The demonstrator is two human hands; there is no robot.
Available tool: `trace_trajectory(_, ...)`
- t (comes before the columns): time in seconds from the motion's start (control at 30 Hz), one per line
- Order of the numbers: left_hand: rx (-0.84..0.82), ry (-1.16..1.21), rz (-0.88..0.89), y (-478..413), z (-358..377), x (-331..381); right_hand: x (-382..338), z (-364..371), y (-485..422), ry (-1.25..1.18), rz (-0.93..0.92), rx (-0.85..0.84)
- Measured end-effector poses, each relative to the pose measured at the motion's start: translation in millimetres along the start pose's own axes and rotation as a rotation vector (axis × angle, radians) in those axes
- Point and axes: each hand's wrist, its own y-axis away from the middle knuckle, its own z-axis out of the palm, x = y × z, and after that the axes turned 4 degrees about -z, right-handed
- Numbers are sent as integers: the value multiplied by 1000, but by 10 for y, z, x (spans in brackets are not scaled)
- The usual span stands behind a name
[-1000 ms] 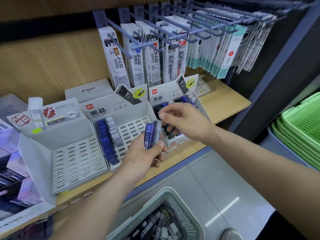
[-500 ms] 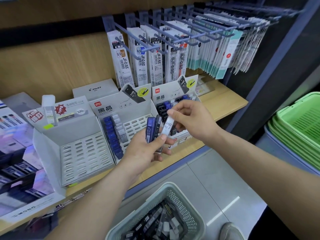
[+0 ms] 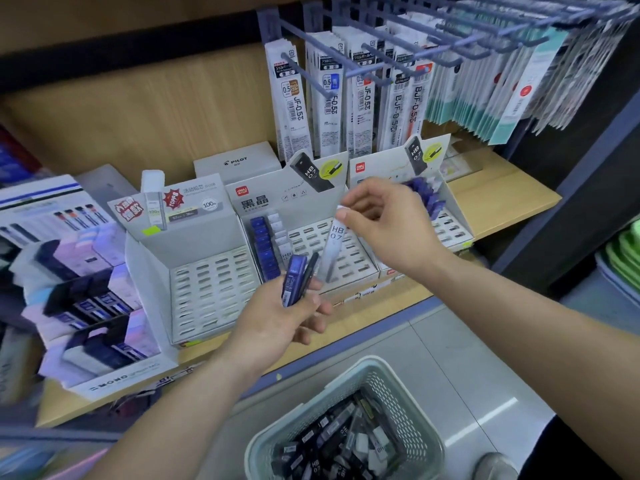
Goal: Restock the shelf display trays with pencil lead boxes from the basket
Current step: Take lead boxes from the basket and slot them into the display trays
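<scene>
My left hand (image 3: 282, 320) grips a blue lead box (image 3: 293, 284) and a dark one (image 3: 309, 271), both upright in front of the shelf. My right hand (image 3: 388, 220) pinches the top of a clear lead box (image 3: 331, 252) marked HB 0.7, which hangs tilted over the middle display tray (image 3: 349, 261). That tray holds a column of blue boxes (image 3: 265, 247) and a few white ones at its left. The left tray (image 3: 214, 292) shows only bare slots. The right tray (image 3: 453, 230) holds blue boxes behind my right hand. The pale green basket (image 3: 346, 386) with several lead boxes sits on the floor below.
Refill packs (image 3: 346, 109) hang from hooks above the trays. A white Pilot box (image 3: 239, 161) stands behind them. Eraser display boxes (image 3: 79, 289) fill the shelf's left. Stacked green baskets (image 3: 623, 251) sit at the right edge. A shoe (image 3: 495, 465) shows by the basket.
My right hand has drawn the clear HB 0.7 box away from the bundle in my left hand and lifted it over the middle tray. The view has shifted closer and leftward.
</scene>
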Motion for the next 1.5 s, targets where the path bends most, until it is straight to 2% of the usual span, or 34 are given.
trace_trajectory(0.37,95,-24,-34,241,-530,-282,79,498,30,147,-84,-192)
trace_trajectory(0.87,109,-16,-7,259,-525,-150,103,477,-12,201,-95,-173)
trace_trajectory(1.07,107,-7,-13,237,-516,-173,106,577,-12,292,-263,-278)
trace_trajectory(1.37,95,13,-11,212,-489,-165,102,594,-40,407,-440,-312)
trace_trajectory(1.5,81,28,-9,212,-468,-162,119,654,-7,424,-413,-362)
